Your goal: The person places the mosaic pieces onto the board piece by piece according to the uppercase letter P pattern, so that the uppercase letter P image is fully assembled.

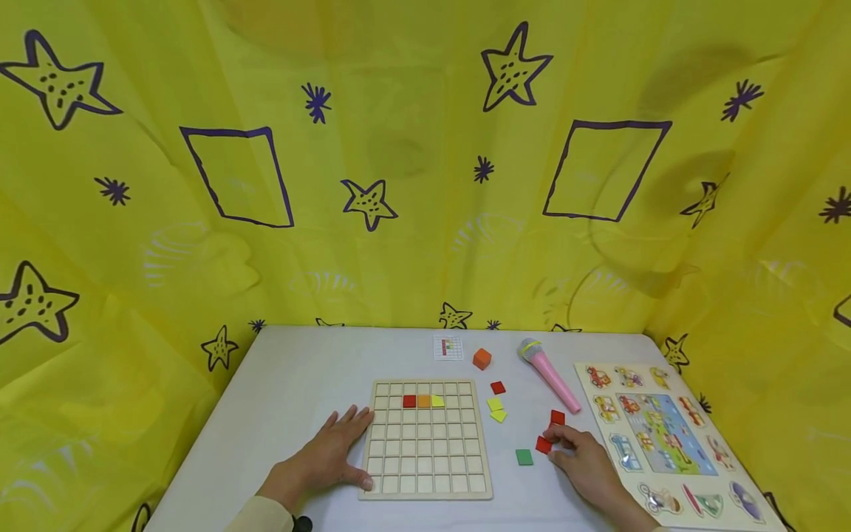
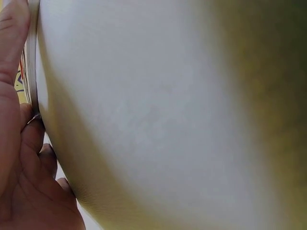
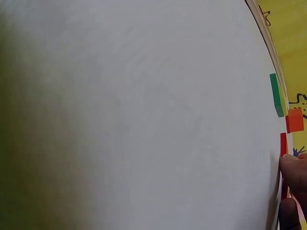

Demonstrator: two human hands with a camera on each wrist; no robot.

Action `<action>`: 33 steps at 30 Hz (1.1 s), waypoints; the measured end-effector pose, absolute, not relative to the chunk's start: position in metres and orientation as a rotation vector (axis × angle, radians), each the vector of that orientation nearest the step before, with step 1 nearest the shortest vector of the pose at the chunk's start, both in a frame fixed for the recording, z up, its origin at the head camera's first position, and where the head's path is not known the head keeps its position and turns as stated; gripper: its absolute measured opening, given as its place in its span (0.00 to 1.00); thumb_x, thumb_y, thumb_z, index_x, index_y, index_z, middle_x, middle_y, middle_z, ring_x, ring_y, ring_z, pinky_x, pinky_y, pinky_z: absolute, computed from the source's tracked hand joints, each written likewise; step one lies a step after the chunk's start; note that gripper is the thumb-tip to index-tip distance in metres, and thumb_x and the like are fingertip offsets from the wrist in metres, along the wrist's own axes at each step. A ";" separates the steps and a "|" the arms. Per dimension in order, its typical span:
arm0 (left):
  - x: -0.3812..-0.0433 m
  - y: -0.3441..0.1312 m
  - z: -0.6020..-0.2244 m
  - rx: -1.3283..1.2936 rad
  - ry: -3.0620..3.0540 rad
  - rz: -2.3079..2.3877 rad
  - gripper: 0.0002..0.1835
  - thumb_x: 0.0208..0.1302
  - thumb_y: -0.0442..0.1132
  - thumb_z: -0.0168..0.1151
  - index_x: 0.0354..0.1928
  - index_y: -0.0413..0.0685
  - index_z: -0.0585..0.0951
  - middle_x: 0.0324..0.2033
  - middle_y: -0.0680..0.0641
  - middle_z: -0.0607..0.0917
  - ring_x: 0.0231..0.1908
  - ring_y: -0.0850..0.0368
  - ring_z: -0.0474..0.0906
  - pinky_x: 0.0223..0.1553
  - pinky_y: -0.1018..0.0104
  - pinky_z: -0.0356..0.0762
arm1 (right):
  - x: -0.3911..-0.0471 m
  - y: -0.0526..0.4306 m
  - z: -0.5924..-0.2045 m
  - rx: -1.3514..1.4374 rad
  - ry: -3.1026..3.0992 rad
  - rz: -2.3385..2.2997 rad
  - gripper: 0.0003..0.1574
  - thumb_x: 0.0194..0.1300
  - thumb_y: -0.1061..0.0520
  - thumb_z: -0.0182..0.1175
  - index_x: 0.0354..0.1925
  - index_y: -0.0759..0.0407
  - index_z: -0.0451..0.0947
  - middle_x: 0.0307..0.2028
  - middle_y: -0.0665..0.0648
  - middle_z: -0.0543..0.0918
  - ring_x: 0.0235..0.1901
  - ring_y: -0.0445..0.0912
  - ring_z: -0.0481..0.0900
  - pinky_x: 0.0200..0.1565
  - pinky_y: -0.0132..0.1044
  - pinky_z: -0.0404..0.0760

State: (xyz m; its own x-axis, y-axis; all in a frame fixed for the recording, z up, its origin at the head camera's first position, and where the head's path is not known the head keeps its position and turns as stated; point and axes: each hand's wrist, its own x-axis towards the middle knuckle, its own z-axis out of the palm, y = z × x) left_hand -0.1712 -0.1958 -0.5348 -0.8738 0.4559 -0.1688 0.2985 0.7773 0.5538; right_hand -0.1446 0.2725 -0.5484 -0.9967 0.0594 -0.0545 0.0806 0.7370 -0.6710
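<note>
A wooden grid board (image 1: 431,493) lies on the table, with a red tile (image 1: 409,401), an orange tile (image 1: 423,401) and a yellow piece (image 1: 437,401) side by side in one of its upper rows. My left hand (image 1: 332,451) rests with spread fingers against the board's left edge, its thumb at the lower corner. To the right of the board, my right hand (image 1: 588,467) pinches a red square tile (image 1: 543,445) at the tabletop between thumb and index finger. Another red tile (image 1: 558,417) lies just beyond those fingertips, and a green tile (image 1: 524,457) lies to their left.
Two yellow pieces (image 1: 496,404) and a red tile (image 1: 498,387) lie right of the board. Behind are an orange cube (image 1: 482,359) and a small pattern card (image 1: 448,347). A pink toy microphone (image 1: 557,381) and a vehicle puzzle board (image 1: 601,399) occupy the right side.
</note>
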 end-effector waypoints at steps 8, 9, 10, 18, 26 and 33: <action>-0.171 -0.197 -0.535 0.578 2.674 0.763 0.69 0.41 0.67 0.80 0.82 0.44 0.60 0.82 0.42 0.61 0.83 0.37 0.48 0.82 0.33 0.39 | -0.140 0.274 -0.548 0.094 2.882 -1.170 0.21 0.64 0.65 0.70 0.56 0.56 0.86 0.51 0.51 0.88 0.52 0.47 0.80 0.55 0.41 0.80; -0.171 -0.197 -0.535 0.575 2.673 0.765 0.69 0.41 0.67 0.81 0.82 0.44 0.60 0.82 0.42 0.60 0.83 0.37 0.48 0.82 0.33 0.39 | -0.140 0.275 -0.548 0.098 2.879 -1.177 0.21 0.64 0.64 0.71 0.56 0.56 0.86 0.52 0.51 0.88 0.53 0.48 0.80 0.55 0.40 0.80; -0.171 -0.197 -0.535 0.572 2.672 0.764 0.69 0.41 0.67 0.81 0.82 0.44 0.60 0.82 0.42 0.60 0.83 0.37 0.48 0.82 0.33 0.39 | -0.140 0.275 -0.549 0.100 2.878 -1.178 0.21 0.64 0.64 0.71 0.56 0.56 0.86 0.52 0.52 0.88 0.54 0.49 0.81 0.56 0.41 0.81; -0.172 -0.198 -0.540 0.568 2.676 0.751 0.69 0.40 0.67 0.81 0.82 0.44 0.60 0.82 0.42 0.61 0.83 0.37 0.48 0.82 0.34 0.39 | -0.144 0.275 -0.552 0.058 2.903 -1.115 0.17 0.65 0.60 0.73 0.52 0.56 0.88 0.51 0.54 0.84 0.55 0.52 0.83 0.59 0.50 0.81; -0.171 -0.196 -0.537 0.530 2.667 0.775 0.69 0.40 0.65 0.82 0.83 0.46 0.60 0.82 0.44 0.60 0.83 0.37 0.47 0.82 0.33 0.39 | -0.144 0.276 -0.547 0.069 2.907 -1.134 0.16 0.66 0.57 0.73 0.52 0.56 0.88 0.50 0.53 0.84 0.48 0.46 0.80 0.50 0.37 0.80; -0.172 -0.196 -0.537 0.572 2.671 0.744 0.69 0.41 0.67 0.80 0.83 0.45 0.59 0.82 0.42 0.60 0.84 0.38 0.47 0.83 0.35 0.39 | -0.145 0.277 -0.543 0.126 2.816 -1.385 0.19 0.69 0.60 0.71 0.56 0.61 0.85 0.45 0.54 0.88 0.41 0.39 0.78 0.42 0.27 0.80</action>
